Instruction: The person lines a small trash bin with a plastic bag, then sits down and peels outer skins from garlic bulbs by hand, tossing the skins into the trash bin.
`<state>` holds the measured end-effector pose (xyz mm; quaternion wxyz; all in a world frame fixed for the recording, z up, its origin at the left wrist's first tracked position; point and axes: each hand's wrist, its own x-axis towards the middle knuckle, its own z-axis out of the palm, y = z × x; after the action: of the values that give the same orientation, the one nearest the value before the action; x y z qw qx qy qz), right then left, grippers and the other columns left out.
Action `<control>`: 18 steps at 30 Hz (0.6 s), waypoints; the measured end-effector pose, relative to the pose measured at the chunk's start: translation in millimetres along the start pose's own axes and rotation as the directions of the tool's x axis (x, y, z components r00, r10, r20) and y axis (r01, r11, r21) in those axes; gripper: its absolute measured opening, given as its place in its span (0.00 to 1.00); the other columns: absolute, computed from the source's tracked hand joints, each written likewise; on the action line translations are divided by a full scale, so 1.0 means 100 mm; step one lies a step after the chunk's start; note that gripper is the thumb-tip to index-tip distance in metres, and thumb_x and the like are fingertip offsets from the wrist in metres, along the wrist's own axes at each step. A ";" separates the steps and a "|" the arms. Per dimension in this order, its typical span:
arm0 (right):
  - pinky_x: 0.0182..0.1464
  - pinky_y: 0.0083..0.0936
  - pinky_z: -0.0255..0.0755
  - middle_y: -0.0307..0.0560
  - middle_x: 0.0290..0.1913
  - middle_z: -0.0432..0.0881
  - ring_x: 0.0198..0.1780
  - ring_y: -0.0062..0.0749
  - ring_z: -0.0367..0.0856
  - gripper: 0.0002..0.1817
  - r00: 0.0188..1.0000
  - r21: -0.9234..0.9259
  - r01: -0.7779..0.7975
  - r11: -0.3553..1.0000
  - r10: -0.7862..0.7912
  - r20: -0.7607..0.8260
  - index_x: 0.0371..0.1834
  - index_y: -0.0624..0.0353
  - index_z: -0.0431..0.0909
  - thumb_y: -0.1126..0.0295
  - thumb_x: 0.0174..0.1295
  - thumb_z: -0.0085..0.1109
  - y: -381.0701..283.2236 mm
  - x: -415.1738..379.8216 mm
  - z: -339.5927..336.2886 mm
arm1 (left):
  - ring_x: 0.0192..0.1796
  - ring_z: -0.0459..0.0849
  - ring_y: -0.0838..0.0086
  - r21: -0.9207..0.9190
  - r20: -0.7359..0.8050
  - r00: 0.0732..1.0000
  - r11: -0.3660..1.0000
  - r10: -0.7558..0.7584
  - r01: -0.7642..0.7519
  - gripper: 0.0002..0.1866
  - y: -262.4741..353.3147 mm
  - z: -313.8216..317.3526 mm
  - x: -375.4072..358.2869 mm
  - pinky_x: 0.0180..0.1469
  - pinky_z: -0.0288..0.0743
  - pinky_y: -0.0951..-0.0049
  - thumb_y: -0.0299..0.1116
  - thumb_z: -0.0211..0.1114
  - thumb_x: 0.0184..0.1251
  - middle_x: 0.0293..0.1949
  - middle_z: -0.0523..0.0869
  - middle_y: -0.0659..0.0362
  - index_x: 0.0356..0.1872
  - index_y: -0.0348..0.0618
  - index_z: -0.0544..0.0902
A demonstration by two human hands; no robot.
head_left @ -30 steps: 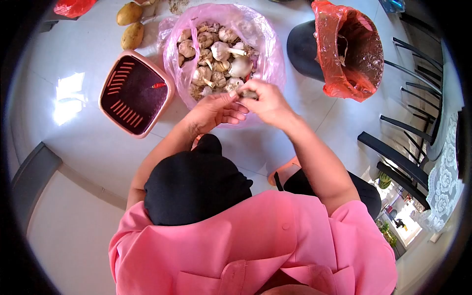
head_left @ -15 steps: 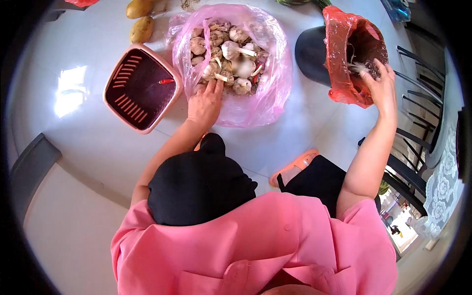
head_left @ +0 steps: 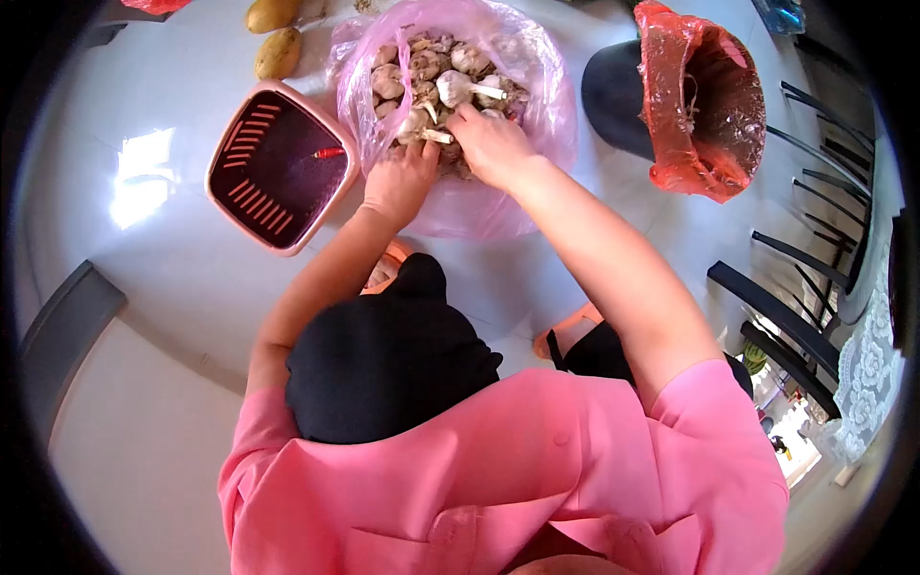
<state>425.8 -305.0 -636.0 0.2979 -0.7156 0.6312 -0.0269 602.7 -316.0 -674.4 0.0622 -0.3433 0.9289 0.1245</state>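
A pink plastic bag (head_left: 546, 125) lies open on the floor with several garlic bulbs (head_left: 453, 88) inside, some with cut stems. My left hand (head_left: 400, 180) is at the bag's near side, its fingers closed round a garlic bulb (head_left: 415, 125) with a short stem. Close beside it on the right, my right hand (head_left: 489, 146) reaches into the bag, its fingertips bent down among the bulbs. What those fingertips touch is hidden.
Left of the bag is a pink-rimmed basket (head_left: 218, 192) with a small red object (head_left: 328, 153) inside. At the right, a dark bin (head_left: 613, 101) carries a red bag (head_left: 661, 115). Two yellow fruits (head_left: 278, 54) lie at the top. Black chairs (head_left: 776, 307) stand at the right.
My right hand has moved left from the red-bagged bin into the garlic bag, next to my left hand. My left hand has stayed almost in place.
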 end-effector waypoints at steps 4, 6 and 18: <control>0.43 0.42 0.76 0.54 0.40 0.79 0.42 0.52 0.81 0.08 0.997 -0.137 0.039 0.990 -0.030 0.070 0.38 0.62 0.75 0.77 0.55 0.48 0.09 0.11 0.15 | 0.40 0.83 0.58 -0.326 -0.080 0.994 0.945 -0.069 0.039 0.10 -0.16 -0.09 -0.13 0.41 0.78 0.62 0.26 0.55 0.57 0.35 0.82 0.53 0.41 0.43 0.76; 0.42 0.42 0.76 0.54 0.39 0.79 0.41 0.52 0.80 0.08 0.996 -0.158 0.063 0.985 -0.050 0.080 0.37 0.62 0.75 0.77 0.55 0.49 0.16 0.11 0.19 | 0.41 0.81 0.54 -0.543 -0.108 0.976 0.834 -0.191 0.103 0.07 -0.15 -0.12 -0.16 0.41 0.76 0.59 0.25 0.57 0.57 0.36 0.82 0.50 0.36 0.41 0.81; 0.34 0.26 0.73 0.45 0.30 0.79 0.30 0.32 0.79 0.03 0.902 0.636 0.001 0.771 0.273 -0.333 0.33 0.61 0.74 0.76 0.58 0.58 -0.06 -0.49 -0.10 | 0.30 0.81 0.79 -0.906 0.332 0.821 0.084 -0.465 0.414 0.09 0.04 -0.04 -0.38 0.35 0.75 0.76 0.25 0.62 0.59 0.27 0.82 0.59 0.41 0.35 0.80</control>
<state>417.5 -263.8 -608.3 0.3803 -0.5061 0.6855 -0.3597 628.9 -290.5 -662.2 -0.1452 -0.5704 0.5066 0.6299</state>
